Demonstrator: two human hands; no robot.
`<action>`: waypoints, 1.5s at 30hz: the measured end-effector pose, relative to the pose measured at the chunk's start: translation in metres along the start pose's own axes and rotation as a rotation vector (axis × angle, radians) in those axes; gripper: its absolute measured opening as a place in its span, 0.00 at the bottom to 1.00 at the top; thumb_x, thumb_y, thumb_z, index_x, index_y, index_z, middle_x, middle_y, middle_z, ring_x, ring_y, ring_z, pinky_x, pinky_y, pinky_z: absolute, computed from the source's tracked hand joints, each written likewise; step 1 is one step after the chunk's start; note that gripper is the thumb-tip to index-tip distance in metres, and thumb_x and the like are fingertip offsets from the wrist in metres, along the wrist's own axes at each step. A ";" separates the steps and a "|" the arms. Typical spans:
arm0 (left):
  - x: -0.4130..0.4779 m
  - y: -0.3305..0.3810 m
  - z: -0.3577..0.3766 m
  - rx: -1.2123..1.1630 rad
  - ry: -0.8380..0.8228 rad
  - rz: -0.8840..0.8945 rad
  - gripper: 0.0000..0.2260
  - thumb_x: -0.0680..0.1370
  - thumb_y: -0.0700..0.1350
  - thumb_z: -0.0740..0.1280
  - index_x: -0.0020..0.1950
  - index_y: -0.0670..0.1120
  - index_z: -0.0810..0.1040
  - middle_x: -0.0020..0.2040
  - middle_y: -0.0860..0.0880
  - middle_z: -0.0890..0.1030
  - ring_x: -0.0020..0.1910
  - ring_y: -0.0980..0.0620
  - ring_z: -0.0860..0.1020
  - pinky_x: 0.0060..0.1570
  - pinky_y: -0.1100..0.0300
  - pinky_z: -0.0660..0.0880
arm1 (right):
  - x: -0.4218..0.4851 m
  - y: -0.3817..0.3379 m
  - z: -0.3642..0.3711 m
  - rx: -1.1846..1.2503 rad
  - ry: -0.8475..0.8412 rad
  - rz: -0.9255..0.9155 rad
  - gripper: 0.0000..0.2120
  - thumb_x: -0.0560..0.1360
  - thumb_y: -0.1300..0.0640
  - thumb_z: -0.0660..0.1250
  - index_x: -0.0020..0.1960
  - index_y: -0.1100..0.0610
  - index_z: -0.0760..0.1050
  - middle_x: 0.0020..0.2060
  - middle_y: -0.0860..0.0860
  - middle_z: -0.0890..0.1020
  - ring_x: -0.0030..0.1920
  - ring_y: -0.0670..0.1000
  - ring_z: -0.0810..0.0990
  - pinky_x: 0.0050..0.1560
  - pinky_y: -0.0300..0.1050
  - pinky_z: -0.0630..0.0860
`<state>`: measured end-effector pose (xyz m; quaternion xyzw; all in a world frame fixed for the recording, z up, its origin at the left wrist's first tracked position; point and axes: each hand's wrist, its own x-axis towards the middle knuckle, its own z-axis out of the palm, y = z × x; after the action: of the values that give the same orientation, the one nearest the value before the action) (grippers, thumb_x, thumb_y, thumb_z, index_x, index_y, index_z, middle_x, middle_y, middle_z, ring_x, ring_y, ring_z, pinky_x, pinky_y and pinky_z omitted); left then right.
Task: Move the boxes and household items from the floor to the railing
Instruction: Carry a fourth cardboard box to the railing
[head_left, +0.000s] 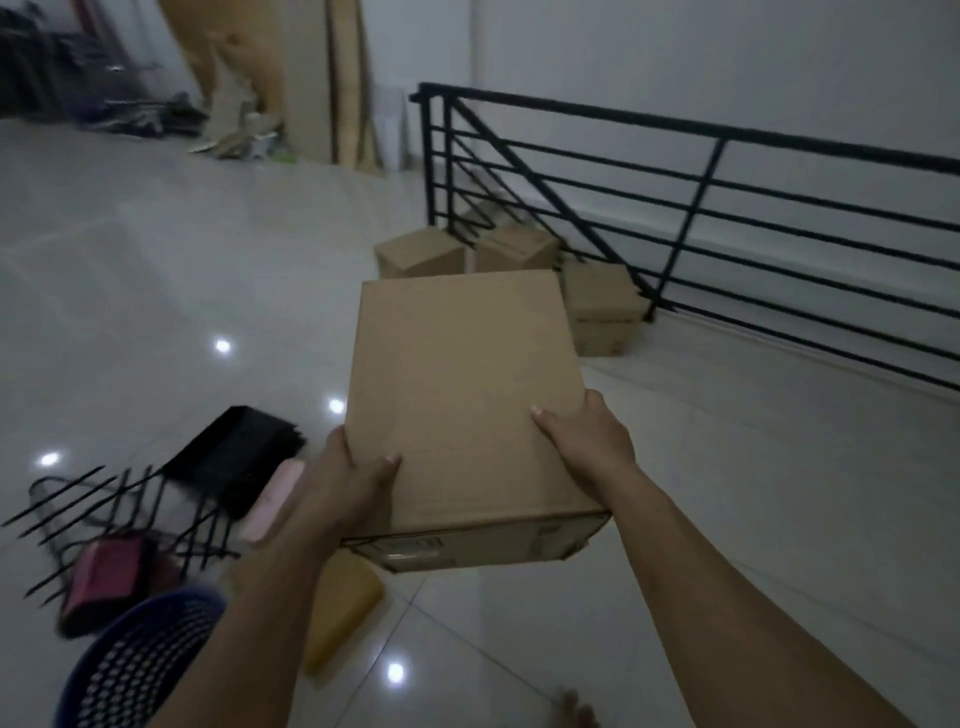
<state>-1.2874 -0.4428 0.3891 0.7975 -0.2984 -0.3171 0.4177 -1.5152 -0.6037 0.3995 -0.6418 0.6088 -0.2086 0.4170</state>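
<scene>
The left hand (358, 478) and right hand (587, 441) grip the sides of the big box (467, 389), held off the floor (156, 270). Its long side points ahead to the railing (727, 171). The right hand is nearer.

The blue basket (140, 667) at 7 o'clock is cut by the bottom edge; the dark pile (57, 73) at 11 o'clock is blurred.

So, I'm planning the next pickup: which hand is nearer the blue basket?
Left. The left hand grips the left edge of the cardboard box, up and right of the blue basket; the right hand grips the box's right edge, farther off.
</scene>
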 end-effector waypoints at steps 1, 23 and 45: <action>0.007 0.010 0.017 0.015 -0.034 0.007 0.33 0.73 0.56 0.73 0.73 0.46 0.66 0.63 0.48 0.77 0.58 0.46 0.77 0.60 0.45 0.76 | 0.006 0.011 -0.016 0.007 0.030 0.022 0.34 0.72 0.33 0.69 0.71 0.50 0.67 0.65 0.49 0.78 0.62 0.57 0.78 0.53 0.48 0.73; 0.197 0.163 0.287 0.120 -0.222 0.045 0.31 0.75 0.52 0.73 0.73 0.45 0.66 0.66 0.45 0.76 0.61 0.42 0.77 0.61 0.43 0.75 | 0.261 0.120 -0.176 0.092 0.154 0.266 0.37 0.72 0.32 0.69 0.73 0.51 0.66 0.66 0.50 0.77 0.64 0.57 0.77 0.61 0.50 0.75; 0.540 0.331 0.492 0.220 -0.461 0.065 0.31 0.73 0.54 0.74 0.72 0.47 0.67 0.65 0.46 0.77 0.62 0.42 0.77 0.63 0.42 0.74 | 0.617 0.122 -0.246 0.139 0.292 0.476 0.42 0.71 0.30 0.68 0.75 0.53 0.63 0.69 0.52 0.76 0.67 0.59 0.75 0.66 0.53 0.73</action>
<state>-1.3936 -1.2341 0.3118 0.7348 -0.4438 -0.4425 0.2595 -1.6740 -1.2517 0.2942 -0.4142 0.7801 -0.2362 0.4051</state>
